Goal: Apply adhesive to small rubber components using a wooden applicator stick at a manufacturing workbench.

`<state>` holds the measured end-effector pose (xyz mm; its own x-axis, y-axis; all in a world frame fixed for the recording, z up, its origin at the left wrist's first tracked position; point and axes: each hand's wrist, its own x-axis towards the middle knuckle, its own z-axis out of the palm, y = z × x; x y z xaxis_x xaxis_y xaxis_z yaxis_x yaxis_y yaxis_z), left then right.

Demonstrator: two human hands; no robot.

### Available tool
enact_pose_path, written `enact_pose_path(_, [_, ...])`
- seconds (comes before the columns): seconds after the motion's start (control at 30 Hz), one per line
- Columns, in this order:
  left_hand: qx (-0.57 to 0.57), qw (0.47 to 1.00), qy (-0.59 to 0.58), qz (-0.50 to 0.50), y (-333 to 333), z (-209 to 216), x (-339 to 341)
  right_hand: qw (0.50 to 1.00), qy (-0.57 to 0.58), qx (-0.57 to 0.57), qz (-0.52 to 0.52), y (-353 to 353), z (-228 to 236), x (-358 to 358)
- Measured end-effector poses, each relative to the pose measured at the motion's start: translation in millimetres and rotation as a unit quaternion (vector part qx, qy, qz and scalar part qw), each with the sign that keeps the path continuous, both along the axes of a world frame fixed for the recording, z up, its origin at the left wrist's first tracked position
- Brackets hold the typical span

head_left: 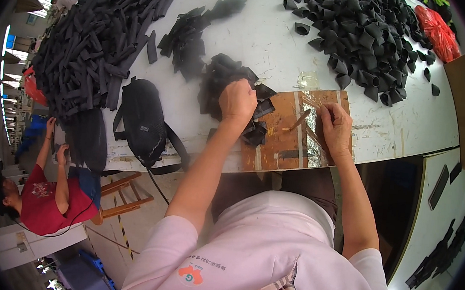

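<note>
Board (281, 117) on table (265, 42); bag (143, 122) left of board.

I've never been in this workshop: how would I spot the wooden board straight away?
Find the big white table and look at its near edge. The board lies there, its left edge overlapped by black pieces, its right edge by the right hand. Flat and orange-brown with a shiny strip, it stands out against all that black.

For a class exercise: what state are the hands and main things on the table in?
Left hand, curled, hold unclear
Right hand, curled, hold unclear
Central black pieces, bunched
Wooden board, lying flat, scuffed
Black fabric loops, heaped, open-ended
Black fabric strips, heaped
Black strapped bag, lying down
Red plastic bag, crumpled
</note>
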<state>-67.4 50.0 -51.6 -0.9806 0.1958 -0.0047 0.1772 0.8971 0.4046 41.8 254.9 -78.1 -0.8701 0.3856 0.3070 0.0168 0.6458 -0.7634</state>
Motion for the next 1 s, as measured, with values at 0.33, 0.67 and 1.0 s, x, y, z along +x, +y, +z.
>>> enact_pose_path(0.33, [0.142, 0.941, 0.144, -0.272, -23.1, 19.5, 6.3, 0.981, -0.066, -0.179, -0.019, -24.8, 25.3, 59.6])
enact_pose_path(0.67, [0.002, 0.926, 0.081, -0.368, -13.7, 12.2, -7.7, 0.980, -0.061, -0.189, -0.007, -29.7, 17.7, 72.8])
enact_pose_path(1.0, [0.240, 0.948, 0.136, -0.158, -13.2, 36.7, 12.5, 0.992, 0.006, -0.090, 0.093, -56.4, 71.3, 59.6])
